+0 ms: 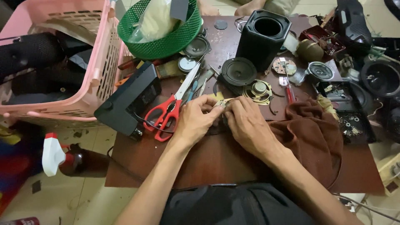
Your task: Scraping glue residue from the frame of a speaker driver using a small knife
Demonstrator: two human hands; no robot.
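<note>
Both hands meet over the middle of a low brown table [208, 162]. My left hand [196, 118] and my right hand [246, 123] pinch a small pale part [223, 102] between their fingertips; most of it is hidden by the fingers. Red-handled scissors [168, 112] lie just left of my left hand. A bare speaker driver with a gold frame [258, 91] sits just beyond my right hand, and a black speaker cone [238, 71] lies behind it.
A pink basket [89, 62] and green round basket [166, 39] stand at back left. A black box [127, 100] lies left, a black speaker housing [264, 35] at the back, a brown cloth [314, 133] right. A spray bottle [62, 158] lies on the floor.
</note>
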